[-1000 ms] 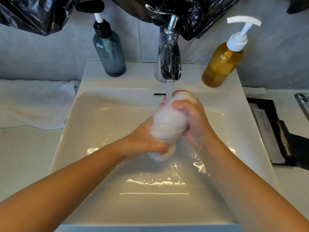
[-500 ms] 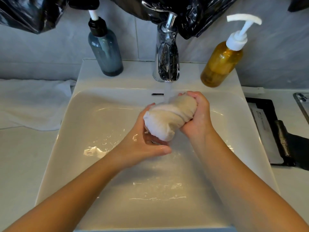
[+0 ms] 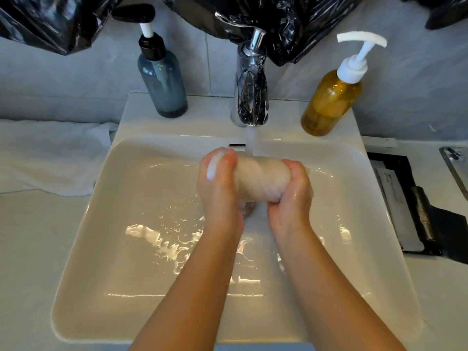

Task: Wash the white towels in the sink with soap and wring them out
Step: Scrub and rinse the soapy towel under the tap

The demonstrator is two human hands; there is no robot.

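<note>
Centrally, a rolled white towel (image 3: 262,179) is gripped under the faucet (image 3: 251,92) stream: left hand (image 3: 219,191) at 9 o'clock, right hand (image 3: 291,201) at 3 o'clock, fingers (image 3: 224,160) curled round it.

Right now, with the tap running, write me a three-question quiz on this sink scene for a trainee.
1. True or false: both the left hand and the right hand grip the rolled white towel.
2. Which pump bottle stands to the right of the chrome faucet? A) blue-grey B) amber C) clear
3. Fill in: a second white towel lies on the counter ____ of the sink.
Key: 1 true; 2 B, the amber pump bottle; 3 left.
</note>
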